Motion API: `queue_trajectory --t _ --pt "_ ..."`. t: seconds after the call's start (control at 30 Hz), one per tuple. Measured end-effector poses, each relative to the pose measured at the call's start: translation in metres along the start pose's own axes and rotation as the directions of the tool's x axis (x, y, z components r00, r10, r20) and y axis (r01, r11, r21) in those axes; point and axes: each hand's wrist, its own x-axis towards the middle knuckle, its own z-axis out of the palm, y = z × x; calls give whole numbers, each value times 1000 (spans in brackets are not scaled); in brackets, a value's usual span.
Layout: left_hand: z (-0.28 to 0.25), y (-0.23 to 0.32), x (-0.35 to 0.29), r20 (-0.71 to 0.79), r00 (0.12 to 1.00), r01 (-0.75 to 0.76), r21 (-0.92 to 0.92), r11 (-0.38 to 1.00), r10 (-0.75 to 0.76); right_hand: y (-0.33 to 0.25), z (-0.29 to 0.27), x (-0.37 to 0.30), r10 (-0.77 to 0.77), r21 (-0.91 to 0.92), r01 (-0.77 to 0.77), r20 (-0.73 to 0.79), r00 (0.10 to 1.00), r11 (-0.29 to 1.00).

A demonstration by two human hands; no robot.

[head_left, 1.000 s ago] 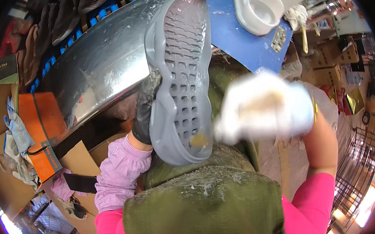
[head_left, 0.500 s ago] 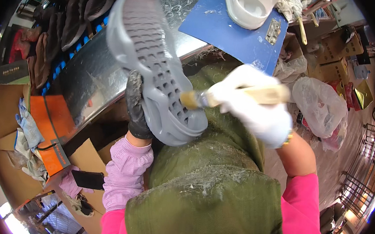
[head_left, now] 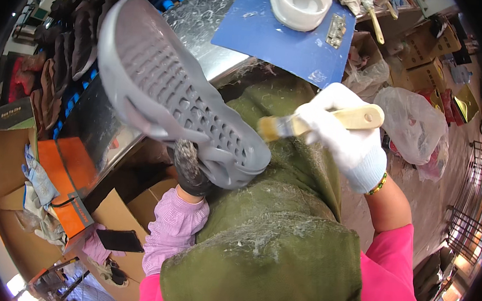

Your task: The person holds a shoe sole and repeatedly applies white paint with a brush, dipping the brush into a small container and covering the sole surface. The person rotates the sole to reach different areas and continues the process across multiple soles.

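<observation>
grey sole (head_left: 170,82): hollow side upward, lower end over olive apron (head_left: 265,271). black-gloved left hand (head_left: 190,166): gripping sole at left edge. white-gloved right hand (head_left: 341,136): closed around brush (head_left: 359,117); bristles (head_left: 267,129) just beside sole's right edge. blue sheet (head_left: 283,46): beyond apron.
</observation>
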Motion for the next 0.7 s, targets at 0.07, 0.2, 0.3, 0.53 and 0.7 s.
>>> queue_trajectory --t 0.07,0.2,0.3,0.53,0.7 --pt "33 0 7 -11 998 -60 -22 998 60 0 9 10 -165 -143 197 207 964 970" --pt "61 2 16 11 998 -54 -115 992 55 5 9 42 -531 -456 509 89 843 731" --pt "58 -1 12 117 993 8 -188 982 15 -11 16 38 -248 -262 312 250 936 913" --pt "51 1 13 216 976 63 -197 978 -20 -15 21 54 -517 -114 518 39 855 848" --pt "48 -12 -5 103 995 -33 320 947 0 -30 92 46 -772 12 800 272 575 600"
